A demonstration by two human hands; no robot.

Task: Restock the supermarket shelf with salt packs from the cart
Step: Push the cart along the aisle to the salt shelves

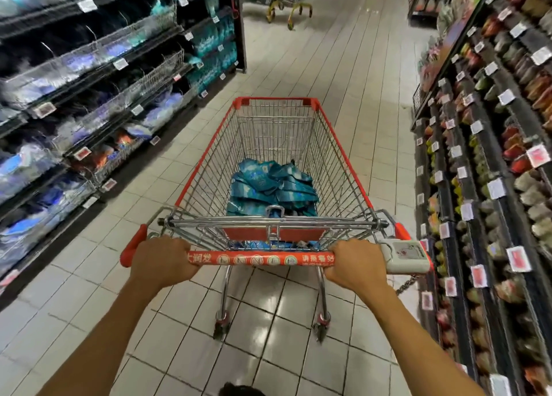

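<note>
Between two shelving runs, on a pale tiled floor [343,76], a red-framed wire shopping cart [276,168] is standing in mid-aisle, pointing away from the camera.

Left hand [161,261]: fingers are curling over the red push handle [260,259] near its left end; grip closed around the handle.
Right hand [357,264]: fingers are wrapping the same handle toward its right end, just beside a grey coin-lock box [407,255]; grip closed around the handle. Both forearms are reaching forward from the bottom of the view.

Salt packs [273,186]: teal-blue pouches are lying in a loose heap on the basket bottom, toward the near end of the cart, well below the rim. The red child-seat flap [273,234] is sitting folded against the near wall, partly hiding the nearest pouches.

Left shelf [98,67]: wire-fronted tiers are holding blurred blue, white and teal bags; at its far end, teal packs [213,52] resembling those in the cart are filling several tiers. White price tags are lining the edges.

Right shelf [490,144]: tiers of mixed red, green and brown packets, blurred, with white and pink tags.

Far up the aisle, a second cart with yellow legs [289,4] is standing.
</note>
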